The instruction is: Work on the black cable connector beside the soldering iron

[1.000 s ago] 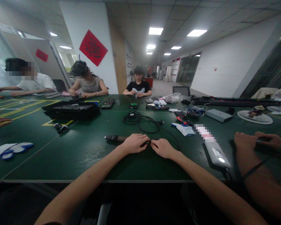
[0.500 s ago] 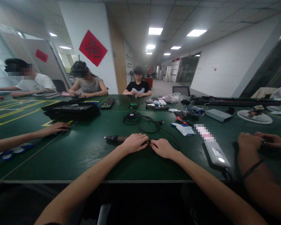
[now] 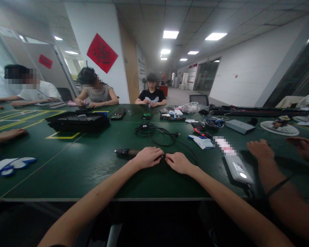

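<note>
A dark cylindrical tool (image 3: 130, 153) lies across the green table, its metal tip pointing left. My left hand (image 3: 149, 157) is wrapped over its right end. Close by on the right, my right hand (image 3: 179, 162) has its fingers pinched at the tool's end, where a small dark part shows between the two hands; I cannot make out exactly what it grips. A black cable (image 3: 154, 132) with a plug lies coiled beyond my hands.
Blue-and-white gloves (image 3: 203, 142), a red-handled tool (image 3: 198, 131) and a grey power strip-like device (image 3: 238, 168) lie to the right. A co-worker's hands (image 3: 261, 149) are at far right. Back left stands a black tray (image 3: 77, 120). Another person's hand (image 3: 14, 133) rests at left.
My hands and the tool have hardly moved. The person's hand at left has drawn back leftward, uncovering gloves. At right, the co-worker's hands have moved up and apart.
</note>
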A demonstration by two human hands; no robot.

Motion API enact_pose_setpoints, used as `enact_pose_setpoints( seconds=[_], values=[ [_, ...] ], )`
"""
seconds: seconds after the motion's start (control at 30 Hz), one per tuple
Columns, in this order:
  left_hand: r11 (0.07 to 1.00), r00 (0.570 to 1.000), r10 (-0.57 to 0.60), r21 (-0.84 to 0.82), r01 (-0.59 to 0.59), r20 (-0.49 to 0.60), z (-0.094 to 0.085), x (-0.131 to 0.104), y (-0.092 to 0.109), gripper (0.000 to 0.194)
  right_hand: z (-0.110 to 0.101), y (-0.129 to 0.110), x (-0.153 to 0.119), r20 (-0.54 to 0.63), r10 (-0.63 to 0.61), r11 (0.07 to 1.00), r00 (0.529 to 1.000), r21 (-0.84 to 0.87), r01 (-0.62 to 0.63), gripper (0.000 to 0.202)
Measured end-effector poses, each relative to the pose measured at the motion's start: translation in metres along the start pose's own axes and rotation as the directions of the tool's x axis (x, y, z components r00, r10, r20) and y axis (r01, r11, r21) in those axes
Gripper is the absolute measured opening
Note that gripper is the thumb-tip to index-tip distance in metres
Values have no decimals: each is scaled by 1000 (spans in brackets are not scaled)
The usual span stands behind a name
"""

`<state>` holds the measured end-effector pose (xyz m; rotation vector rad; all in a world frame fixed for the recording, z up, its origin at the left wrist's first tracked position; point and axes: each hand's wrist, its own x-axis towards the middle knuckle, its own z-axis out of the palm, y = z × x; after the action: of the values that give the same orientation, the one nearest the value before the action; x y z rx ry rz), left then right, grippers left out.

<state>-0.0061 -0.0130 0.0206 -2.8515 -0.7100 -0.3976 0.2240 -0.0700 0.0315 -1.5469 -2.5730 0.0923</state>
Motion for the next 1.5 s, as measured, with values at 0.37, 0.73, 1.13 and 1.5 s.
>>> enact_pose_setpoints(
  seconds=[0.37,0.73,1.13,1.5],
  values=[
    [1000,1000,-4,6,4,7,-3,0,2,19,2,1,1,-7,3,1000,1000,-22,-3,35],
    [1000,1000,-14,-3,14,-1,-2,0,1,18,1,1,1,-10,-9,1000,1000,-12,9,35],
    [1000,1000,-16,4,16,9,-4,0,2,19,2,3,1,-20,-21,1000,1000,5,21,35],
    [1000,1000,-24,-6,24,1,-3,0,1,19,5,4,2,-28,-29,999,999,-25,28,37]
  ],
)
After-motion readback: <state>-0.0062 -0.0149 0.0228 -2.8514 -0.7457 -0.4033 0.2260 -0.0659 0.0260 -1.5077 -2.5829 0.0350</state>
